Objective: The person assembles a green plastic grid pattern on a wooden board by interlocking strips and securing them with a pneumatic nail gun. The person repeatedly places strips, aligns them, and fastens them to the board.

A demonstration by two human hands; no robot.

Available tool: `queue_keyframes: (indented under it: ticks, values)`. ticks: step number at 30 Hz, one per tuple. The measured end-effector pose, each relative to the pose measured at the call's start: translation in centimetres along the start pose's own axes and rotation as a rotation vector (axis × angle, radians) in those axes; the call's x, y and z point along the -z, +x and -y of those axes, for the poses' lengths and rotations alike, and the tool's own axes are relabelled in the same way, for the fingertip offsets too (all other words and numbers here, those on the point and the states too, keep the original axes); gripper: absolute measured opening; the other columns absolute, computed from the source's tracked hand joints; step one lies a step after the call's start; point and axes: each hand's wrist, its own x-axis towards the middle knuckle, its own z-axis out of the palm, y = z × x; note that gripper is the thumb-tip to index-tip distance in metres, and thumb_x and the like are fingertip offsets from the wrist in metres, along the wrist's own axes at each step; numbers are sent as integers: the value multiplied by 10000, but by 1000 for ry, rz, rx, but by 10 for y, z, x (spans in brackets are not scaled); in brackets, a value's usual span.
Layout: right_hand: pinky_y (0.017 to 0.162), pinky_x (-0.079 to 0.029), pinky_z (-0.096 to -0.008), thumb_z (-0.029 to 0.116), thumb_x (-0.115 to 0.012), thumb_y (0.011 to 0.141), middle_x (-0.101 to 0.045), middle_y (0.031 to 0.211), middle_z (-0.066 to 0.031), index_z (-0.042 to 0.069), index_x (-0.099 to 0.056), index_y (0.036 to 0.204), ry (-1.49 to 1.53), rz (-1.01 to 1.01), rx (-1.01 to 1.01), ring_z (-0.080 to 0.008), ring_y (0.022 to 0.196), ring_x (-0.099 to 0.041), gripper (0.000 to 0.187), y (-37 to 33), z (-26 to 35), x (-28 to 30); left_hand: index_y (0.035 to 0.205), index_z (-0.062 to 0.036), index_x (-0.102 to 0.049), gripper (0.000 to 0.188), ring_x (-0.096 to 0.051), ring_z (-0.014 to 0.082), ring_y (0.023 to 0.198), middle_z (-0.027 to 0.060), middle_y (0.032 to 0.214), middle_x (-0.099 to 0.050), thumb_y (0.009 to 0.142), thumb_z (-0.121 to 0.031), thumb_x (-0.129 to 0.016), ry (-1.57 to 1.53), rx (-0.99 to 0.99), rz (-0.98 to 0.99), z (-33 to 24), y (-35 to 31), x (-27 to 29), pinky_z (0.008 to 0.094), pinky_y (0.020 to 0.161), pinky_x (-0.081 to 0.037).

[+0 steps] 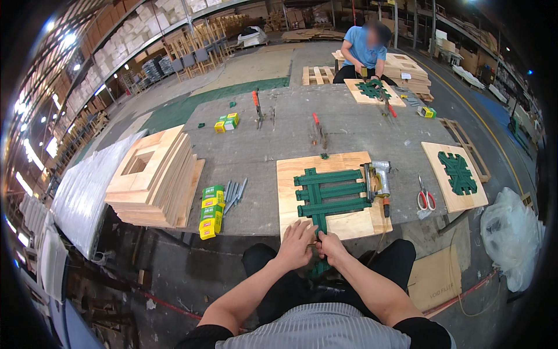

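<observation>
A plywood board (285,168) lies at the near edge of the table in front of me. Three green webbing straps (334,191) run across it, crossed by a lengthwise strap (320,220) that reaches the near edge and hangs over it. My left hand (296,241) rests on the board's near edge beside this strap, fingers stretched out. Close to its right, my right hand (332,246) is closed on the lengthwise strap; the fingertips are partly hidden. A pneumatic staple gun (381,181) lies on the board's right side, just right of the straps.
Left stand stacked wooden frames (152,168), green-yellow boxes (211,210) and metal staple strips (235,195). Scissors (426,199) and another webbed board (437,177) lie right. Red-handled tools (256,102) lie farther back. Across the table a person (365,49) works on a similar board (366,99).
</observation>
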Motion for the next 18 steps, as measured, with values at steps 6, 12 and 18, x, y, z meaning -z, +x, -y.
queue_keyframes:
  ticks: [6, 12, 18]
  values:
    - [418, -295, -310, 313, -477, 1089, -476, 637, 8, 60, -559, 953, -34, -53, 64, -118, 459, -380, 299, -14, -26, 5, 1588, -126, -322, 969, -239, 415, 1534, 116, 1656, -304, 745, -249, -783, 157, -194, 79, 8, 31, -18, 610, 1239, -197]
    - [418, -295, -302, 307, -508, 1077, -493, 632, 2, 69, -593, 880, -37, -112, 111, -113, 462, -394, 321, -27, -43, 8, 1574, -92, -349, 886, -258, 380, 1535, 116, 1652, -325, 809, -322, -731, 236, -285, 105, 11, 29, -21, 605, 1240, -197]
    - [442, -306, -295, 300, -519, 1074, -497, 629, 10, 61, -607, 857, -25, -121, 112, -106, 498, -420, 334, -36, -49, 7, 1556, -61, -382, 801, -312, 334, 1519, 120, 1621, -387, 842, -287, -666, 282, -396, 100, 19, 29, -25, 589, 1245, -203]
